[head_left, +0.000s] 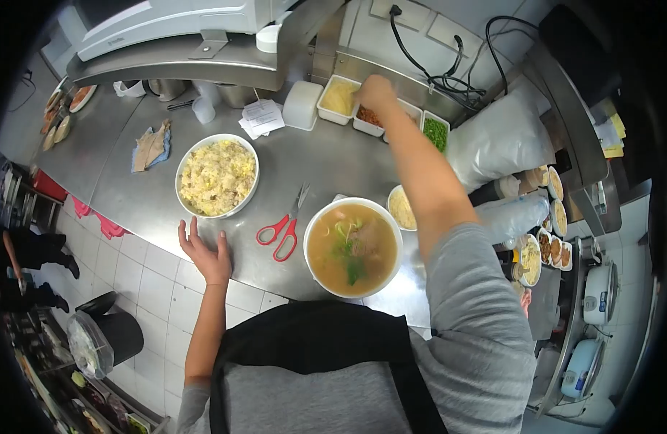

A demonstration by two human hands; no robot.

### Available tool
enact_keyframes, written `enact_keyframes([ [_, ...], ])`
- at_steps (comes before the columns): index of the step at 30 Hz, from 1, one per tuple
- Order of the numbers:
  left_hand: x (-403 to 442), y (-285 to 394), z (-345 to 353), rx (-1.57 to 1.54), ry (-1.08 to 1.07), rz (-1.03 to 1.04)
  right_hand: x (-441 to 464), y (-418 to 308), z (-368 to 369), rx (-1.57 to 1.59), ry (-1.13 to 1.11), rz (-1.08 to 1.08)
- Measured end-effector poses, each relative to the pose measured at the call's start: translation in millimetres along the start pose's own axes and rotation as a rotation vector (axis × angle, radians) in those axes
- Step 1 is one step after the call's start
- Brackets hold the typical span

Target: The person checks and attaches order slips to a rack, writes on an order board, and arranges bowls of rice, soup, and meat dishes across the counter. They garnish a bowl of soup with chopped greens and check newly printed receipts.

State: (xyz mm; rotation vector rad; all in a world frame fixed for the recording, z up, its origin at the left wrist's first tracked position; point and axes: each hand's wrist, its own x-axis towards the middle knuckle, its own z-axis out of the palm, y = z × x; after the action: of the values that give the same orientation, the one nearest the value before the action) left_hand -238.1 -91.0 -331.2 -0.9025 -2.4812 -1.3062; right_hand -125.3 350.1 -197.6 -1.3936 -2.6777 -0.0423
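Observation:
My right hand [377, 94] reaches over a row of white tubs at the back of the counter. Its fingers point down by the tub of reddish-brown bits [367, 116] and are hidden behind the hand, so their grip does not show. Beside it stand a tub of pale yellow shreds [338, 97] and one of chopped green onion [435, 133]. My left hand [207, 253] is open, fingers spread, just below a bowl of fried rice [217, 176]. Closest to my body is a bowl of soup [353, 247] with greens and meat. Red-handled scissors [283, 226] lie between the bowls.
A small bowl of pale food [401, 208] sits beneath my right forearm. Clear plastic bags [500, 134] and several filled bowls line the right side. Paper slips [262, 118] and a crumpled cloth [152, 147] lie farther back. A person's legs [40, 260] show at left, near a bin [121, 338].

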Motion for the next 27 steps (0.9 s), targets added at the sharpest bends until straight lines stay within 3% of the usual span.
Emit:
enact_keyframes([
  [4,1.1,1.1,-1.7,0.026,0.001,0.013,6.1,-20.5,53.8,-0.054,0.130,0.071],
  [7,3.2,3.4,-3.6,0.047,0.004,0.011,19.4,-26.8,49.1,0.177,-0.072,0.332],
  [10,-1.4,-0.4,-3.8,0.037,0.004,0.014,11.6,-19.3,15.8,0.411,-0.345,0.405],
  [14,1.3,-1.5,-3.5,0.018,0.005,0.017,41.9,-1.6,80.9,0.203,0.072,0.282],
  [18,1.2,-1.8,-5.5,-0.002,0.022,0.028,28.2,-12.1,46.6,0.372,-0.028,0.401],
  [19,0.1,-0.9,-6.5,-0.005,0.020,0.022,14.3,-17.4,26.8,0.437,0.073,0.421],
  [22,1.3,2.2,-8.2,-0.013,0.012,0.019,46.5,12.6,53.0,0.245,0.119,0.202],
  [26,1.9,-3.7,-6.1,-0.019,0.042,0.055,70.7,36.0,72.6,0.893,0.260,0.132],
  [27,0.0,-5.3,-6.2,-0.023,0.042,0.065,43.5,18.8,31.2,0.963,0.256,0.163],
])
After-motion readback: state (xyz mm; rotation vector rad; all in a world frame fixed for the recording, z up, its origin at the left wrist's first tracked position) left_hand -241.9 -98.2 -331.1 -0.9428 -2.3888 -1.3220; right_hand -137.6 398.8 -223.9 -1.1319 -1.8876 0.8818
